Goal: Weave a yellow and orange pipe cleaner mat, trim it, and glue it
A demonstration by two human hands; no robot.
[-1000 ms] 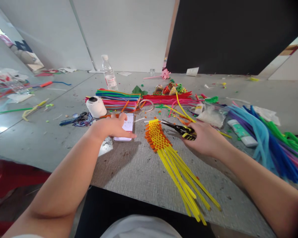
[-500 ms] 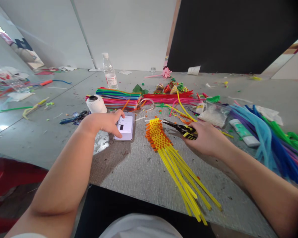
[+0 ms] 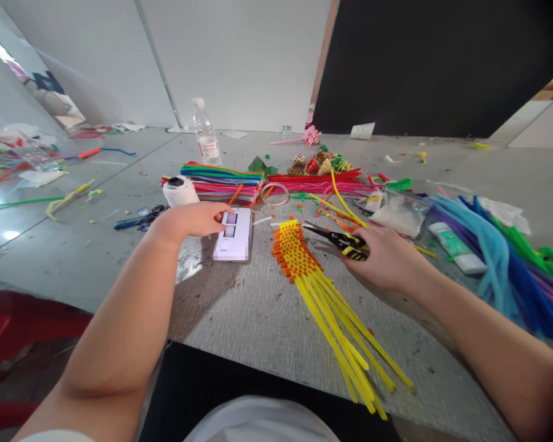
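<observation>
My left hand (image 3: 196,218) is over a phone (image 3: 234,242) with a lit screen, which lies on the table. Its thumb and forefinger are a little apart at the upper part of the screen. In my right hand (image 3: 389,258) are pliers (image 3: 338,238) with black and yellow handles, their thin dark jaws parted and pointing left. Between the hands lies a woven strip of yellow and orange pipe cleaners (image 3: 295,255). Its long yellow ends fan out toward the table's front edge. The jaw tips are just right of the strip's top end, apart from it.
Bundles of colored pipe cleaners (image 3: 221,181) lie behind the phone, near a water bottle (image 3: 206,138) and a white camera-like device (image 3: 180,191). A ring (image 3: 274,194) lies nearby. At right are a plastic bag (image 3: 400,212), a tube (image 3: 457,248) and blue pipe cleaners (image 3: 493,264).
My left thumb and fingers have drawn closer together and moved up the phone. Its screen shows a different page. My right hand, the pliers and the woven strip have hardly moved.
</observation>
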